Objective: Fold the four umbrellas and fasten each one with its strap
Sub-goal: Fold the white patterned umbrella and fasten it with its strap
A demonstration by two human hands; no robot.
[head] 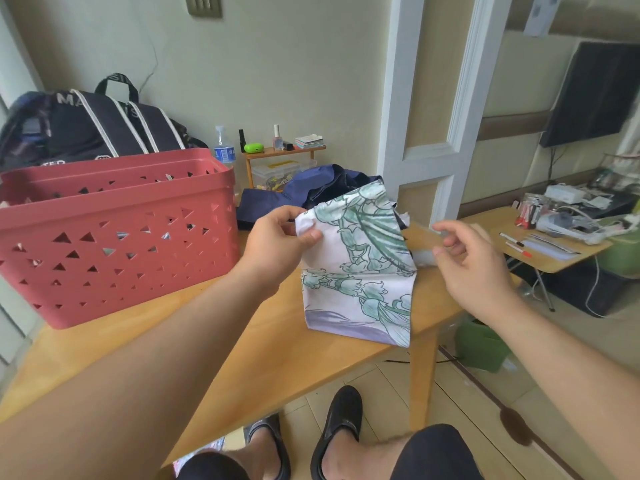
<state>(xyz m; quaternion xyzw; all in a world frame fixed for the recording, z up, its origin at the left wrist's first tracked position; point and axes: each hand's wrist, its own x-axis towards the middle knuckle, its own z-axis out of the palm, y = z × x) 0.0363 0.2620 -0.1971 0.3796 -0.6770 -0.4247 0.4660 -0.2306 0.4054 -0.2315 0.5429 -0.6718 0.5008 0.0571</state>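
Left hand (277,237) pinches the floral umbrella (360,271) canopy's top corner — soft, light, slippery cloth near the table's (242,341) right edge; right hand (467,261) loosely curled, empty — best gathered along the ribs.

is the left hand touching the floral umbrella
Touching. The head view shows the left hand pinching the top edge of the floral umbrella between thumb and fingers.

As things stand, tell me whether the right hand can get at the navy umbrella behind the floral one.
Probably yes. The right hand hovers free, gripping nothing, and the navy umbrella lies uncovered on the table. The floral umbrella, pinched by the left hand, partly blocks a straight path, so it would reach over it.
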